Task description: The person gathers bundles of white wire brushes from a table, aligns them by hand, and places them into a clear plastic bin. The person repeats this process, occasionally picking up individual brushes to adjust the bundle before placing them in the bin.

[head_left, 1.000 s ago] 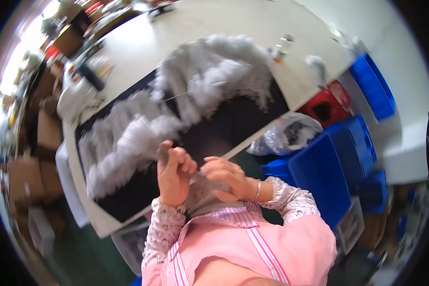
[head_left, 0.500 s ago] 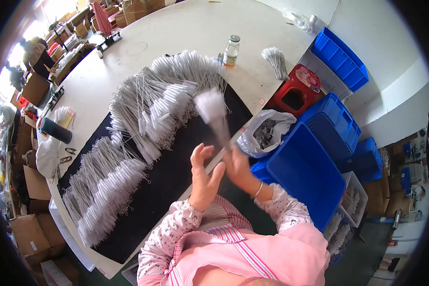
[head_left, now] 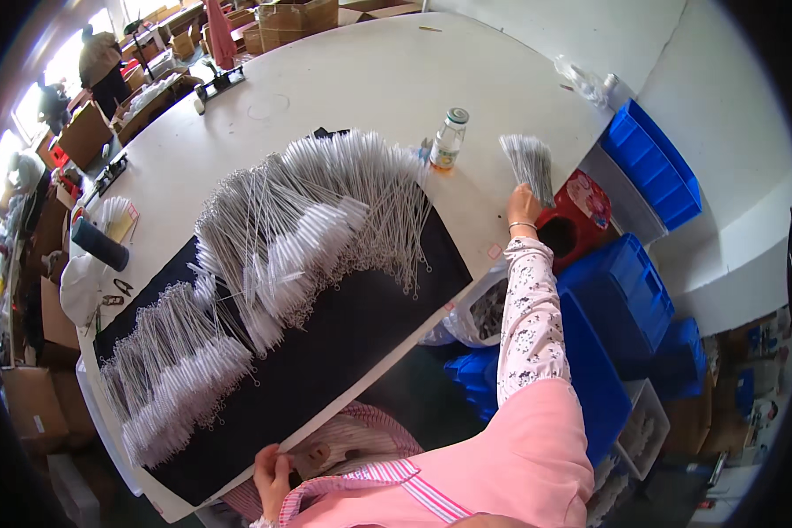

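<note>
My right arm stretches across to the far right of the white table. There my right hand (head_left: 524, 208) is closed around the wire ends of a bundle of white-bristled wire brushes (head_left: 527, 158), which lies on the tabletop with its bristles pointing away. My left hand (head_left: 273, 475) is low at the table's front edge, beside the striped apron, with its fingers curled in; whether they hold anything is hidden. Ahead of it, a wide fan of loose wire brushes (head_left: 308, 233) with looped ends lies on a black cloth (head_left: 361, 330). A second heap of brushes (head_left: 180, 370) covers the cloth's left part.
A glass bottle (head_left: 449, 139) with a lid stands behind the cloth. Under my right arm are a red stool (head_left: 585, 204), a white plastic bag (head_left: 487, 312) and blue bins (head_left: 620, 286). A dark cylinder (head_left: 100, 244) and small clips lie at the table's left.
My right hand, with brushes in it, has swung from in front of me to the bundle at far right. The left hand has dropped to the table edge and curled. The view has shifted.
</note>
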The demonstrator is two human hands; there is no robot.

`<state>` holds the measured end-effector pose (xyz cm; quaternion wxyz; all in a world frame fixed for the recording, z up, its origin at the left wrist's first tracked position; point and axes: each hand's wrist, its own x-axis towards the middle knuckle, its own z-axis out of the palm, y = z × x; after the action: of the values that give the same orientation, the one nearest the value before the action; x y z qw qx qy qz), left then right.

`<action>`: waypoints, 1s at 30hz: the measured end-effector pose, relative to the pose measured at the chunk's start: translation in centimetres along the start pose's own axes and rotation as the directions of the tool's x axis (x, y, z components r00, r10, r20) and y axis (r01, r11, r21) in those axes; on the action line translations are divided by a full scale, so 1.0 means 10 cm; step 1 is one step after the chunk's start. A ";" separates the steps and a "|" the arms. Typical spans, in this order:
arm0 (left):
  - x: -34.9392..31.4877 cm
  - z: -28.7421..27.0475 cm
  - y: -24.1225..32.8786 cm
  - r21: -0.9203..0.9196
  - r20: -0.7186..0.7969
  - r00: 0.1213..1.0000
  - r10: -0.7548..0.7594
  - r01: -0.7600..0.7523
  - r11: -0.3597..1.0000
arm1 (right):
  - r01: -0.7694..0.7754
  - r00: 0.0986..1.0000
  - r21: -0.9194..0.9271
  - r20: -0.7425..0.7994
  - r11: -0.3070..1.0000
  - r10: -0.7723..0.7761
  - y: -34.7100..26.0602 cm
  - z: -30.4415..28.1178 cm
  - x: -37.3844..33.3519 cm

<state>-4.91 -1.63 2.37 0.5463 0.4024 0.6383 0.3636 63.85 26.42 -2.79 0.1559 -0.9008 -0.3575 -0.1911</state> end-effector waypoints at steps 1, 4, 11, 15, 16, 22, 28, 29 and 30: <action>-0.07 -0.06 -0.16 -0.058 -0.050 0.998 -0.038 0.035 0.998 | 0.001 1.000 -0.016 0.004 1.000 -0.001 -0.05 0.07 0.08; -0.17 -0.10 -0.45 -0.030 -0.074 0.978 -0.195 0.194 0.981 | 0.106 0.990 -0.165 -0.080 0.981 -0.120 0.09 0.31 0.22; -0.12 0.17 0.13 0.198 0.035 0.999 0.018 -0.024 0.980 | 0.317 0.946 -0.501 0.112 0.805 -0.303 0.39 0.24 0.00; -0.20 0.08 0.27 0.171 0.067 0.998 0.015 -0.027 0.985 | 0.267 0.963 -0.301 0.057 0.916 -0.262 0.02 -0.08 -0.10; -0.20 0.04 0.32 0.158 0.082 0.996 0.027 -0.040 0.987 | 0.251 0.966 -0.258 0.010 0.933 -0.257 -0.11 -0.21 -0.09; -0.15 -0.54 0.80 -0.041 -0.194 0.958 0.213 -0.225 0.974 | 0.342 0.928 0.128 -0.199 0.931 -0.314 -0.92 -0.95 0.08; 0.07 -1.70 1.04 0.182 -0.756 0.499 0.425 -0.463 0.868 | 0.599 0.795 0.597 -0.364 0.534 -0.485 -2.61 -2.04 -0.79; 0.14 -1.97 1.05 0.281 -0.782 0.448 0.433 -0.367 0.887 | 0.591 0.780 0.664 -0.325 0.458 -0.536 -2.87 -2.25 -1.07; 0.28 -2.29 1.00 0.366 -0.787 0.390 0.477 -0.328 0.871 | 0.641 0.714 0.688 -0.371 0.341 -0.594 -3.12 -2.45 -1.40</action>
<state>-26.60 4.50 13.47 0.0186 0.3496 0.7309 0.5858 26.73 29.72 16.83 0.4550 -0.5296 -0.7108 -0.0850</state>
